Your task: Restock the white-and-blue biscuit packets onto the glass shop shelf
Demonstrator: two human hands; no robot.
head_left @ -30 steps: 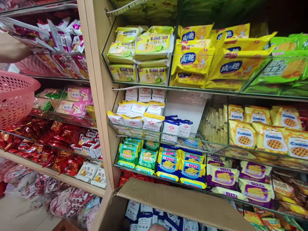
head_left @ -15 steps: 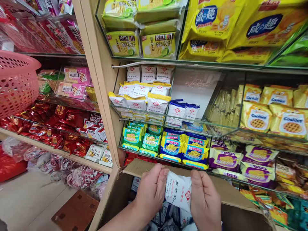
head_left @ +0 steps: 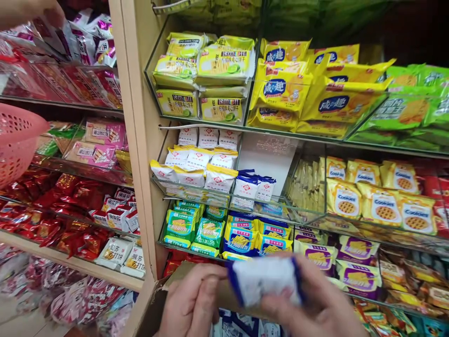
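Note:
My right hand [head_left: 315, 299] grips a white snack packet [head_left: 263, 278] with dark blue ends, blurred by motion. It is held level above an open cardboard box [head_left: 149, 304], thumb in front. My left hand [head_left: 192, 295] is closed beside the packet's left end, thumb pressed against the curled fingers. One of its fingertips reaches the blue edge; whether something lies inside the fingers is hidden. More blue-and-white packets [head_left: 242, 325] lie in the box below my hands. Similar blue-topped packets [head_left: 254, 187] stand in a shelf compartment ahead, left of a bare white divider [head_left: 268, 157].
Glass-fronted shelves carry yellow-topped white packets [head_left: 201, 164], green packets [head_left: 182, 224], cookie packs [head_left: 379, 201] and yellow biscuit packs [head_left: 280, 86]. A wooden upright [head_left: 136, 140] divides the shelving. At left are a pink basket [head_left: 19, 140] and another person's hand [head_left: 31, 11] over purple-and-white packets.
The view has tilted up, showing more upper shelf. The packet, earlier upright between both hands, has turned sideways in my right hand. Another person's hand has appeared at upper left.

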